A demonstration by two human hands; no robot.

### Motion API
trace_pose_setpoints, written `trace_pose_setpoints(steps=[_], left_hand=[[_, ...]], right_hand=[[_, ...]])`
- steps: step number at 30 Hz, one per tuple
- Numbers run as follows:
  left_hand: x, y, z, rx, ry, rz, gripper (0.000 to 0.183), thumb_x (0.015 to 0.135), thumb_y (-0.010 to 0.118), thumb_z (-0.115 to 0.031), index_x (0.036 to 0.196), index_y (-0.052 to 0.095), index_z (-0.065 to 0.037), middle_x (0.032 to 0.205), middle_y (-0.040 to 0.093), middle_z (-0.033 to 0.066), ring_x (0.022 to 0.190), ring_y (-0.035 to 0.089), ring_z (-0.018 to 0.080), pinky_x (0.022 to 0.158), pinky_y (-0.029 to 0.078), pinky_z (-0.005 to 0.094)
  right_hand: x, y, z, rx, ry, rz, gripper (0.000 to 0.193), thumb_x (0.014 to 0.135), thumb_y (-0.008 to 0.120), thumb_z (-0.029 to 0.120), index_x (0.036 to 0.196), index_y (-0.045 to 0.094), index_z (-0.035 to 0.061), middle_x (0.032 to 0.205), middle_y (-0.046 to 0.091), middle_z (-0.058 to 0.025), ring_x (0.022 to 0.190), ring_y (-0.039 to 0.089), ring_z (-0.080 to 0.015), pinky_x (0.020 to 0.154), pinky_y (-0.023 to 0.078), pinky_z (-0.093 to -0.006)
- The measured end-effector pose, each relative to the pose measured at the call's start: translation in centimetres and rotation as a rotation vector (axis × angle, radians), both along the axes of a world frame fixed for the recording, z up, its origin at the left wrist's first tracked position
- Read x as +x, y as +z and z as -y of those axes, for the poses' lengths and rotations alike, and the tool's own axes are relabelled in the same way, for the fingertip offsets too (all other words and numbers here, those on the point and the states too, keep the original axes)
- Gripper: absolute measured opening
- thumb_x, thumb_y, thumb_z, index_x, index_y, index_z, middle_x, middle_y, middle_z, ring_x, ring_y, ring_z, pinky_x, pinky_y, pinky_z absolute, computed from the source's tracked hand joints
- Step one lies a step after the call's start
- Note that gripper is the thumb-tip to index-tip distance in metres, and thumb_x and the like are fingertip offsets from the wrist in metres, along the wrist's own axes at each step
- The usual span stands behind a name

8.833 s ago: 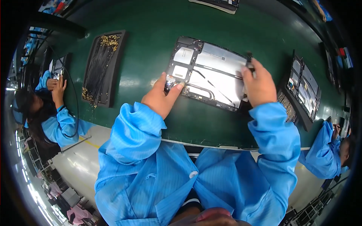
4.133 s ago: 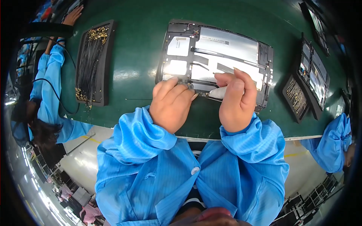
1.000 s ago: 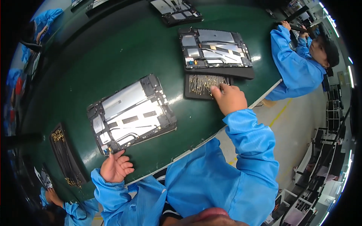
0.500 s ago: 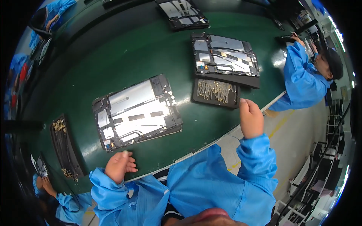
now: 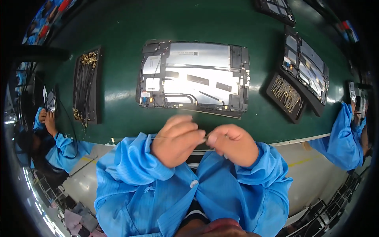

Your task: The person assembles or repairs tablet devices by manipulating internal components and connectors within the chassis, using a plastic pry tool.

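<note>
My left hand (image 5: 177, 141) and my right hand (image 5: 233, 143) meet fingertip to fingertip above the table's front edge. Both are closed in a pinch. Between them runs a thin cable (image 5: 144, 138), whose fine line sticks out leftward past my left hand; the rest is hidden in the fingers. Just beyond my hands lies an opened tablet (image 5: 199, 75), its silver battery plates, dark strips and black cables exposed. To its right stands a black tray (image 5: 297, 119) of short thin pieces with gold ends. At the left a dark tray (image 5: 99, 89) holds long black cables with gold ends.
More opened tablets are stacked on a dark tray at the right (image 5: 312, 75), and another lies at the far right (image 5: 276, 10). The green table (image 5: 122, 51) ends close to my body. Co-workers in blue sit on the left (image 5: 67, 148) and right (image 5: 343, 138).
My right hand has come from the tray of short pieces to the middle, and my left hand has joined it. The view has turned, so the opened tablet now appears centred.
</note>
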State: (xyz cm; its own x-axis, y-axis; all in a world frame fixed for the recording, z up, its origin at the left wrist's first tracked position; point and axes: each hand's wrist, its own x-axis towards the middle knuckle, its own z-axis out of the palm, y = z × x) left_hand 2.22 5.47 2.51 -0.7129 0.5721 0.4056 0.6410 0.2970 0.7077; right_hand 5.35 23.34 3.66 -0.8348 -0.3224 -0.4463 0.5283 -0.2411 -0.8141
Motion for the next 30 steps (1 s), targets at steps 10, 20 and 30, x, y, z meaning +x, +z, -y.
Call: trace_pose_setpoints(steps=[10,20,30], left_hand=[[-2.6,-2.0,-3.4,-0.391,0.292,-0.120,0.018,0.063,0.063,-0.008,0.080,0.060,-0.009,0.082,0.052,0.0076,0.087,0.046,0.0316,0.078,0.034,0.0410],[-2.7,-2.0,-3.6,-0.401,0.292,-0.183,0.016,0.063,0.062,-0.013,0.078,0.060,-0.011,0.074,0.050,0.0063,0.082,0.045,0.0272,0.075,0.033,0.0377],[-2.3,-1.9,-3.7,-0.431,0.301,-0.117,0.017,0.063,0.063,-0.010,0.080,0.061,-0.012,0.084,0.052,0.0082,0.091,0.045,0.0322,0.080,0.033,0.0415]], right_hand=[[-3.8,-0.9,-0.1,0.184,-0.856,-0.275,0.025,0.085,0.039,0.022,0.095,0.044,-0.0007,0.074,0.054,-0.0073,0.057,0.047,-0.0094,0.053,0.039,-0.0210],[-3.3,-3.9,0.6,0.474,-0.790,-0.627,0.021,0.086,0.038,0.017,0.097,0.041,-0.0001,0.079,0.058,-0.0085,0.071,0.052,-0.0122,0.068,0.040,-0.0244],[-3.2,-4.1,0.6,0.514,-0.754,-0.695,0.021,0.086,0.038,0.017,0.099,0.042,0.0012,0.079,0.058,-0.0101,0.073,0.052,-0.0130,0.069,0.041,-0.0255]])
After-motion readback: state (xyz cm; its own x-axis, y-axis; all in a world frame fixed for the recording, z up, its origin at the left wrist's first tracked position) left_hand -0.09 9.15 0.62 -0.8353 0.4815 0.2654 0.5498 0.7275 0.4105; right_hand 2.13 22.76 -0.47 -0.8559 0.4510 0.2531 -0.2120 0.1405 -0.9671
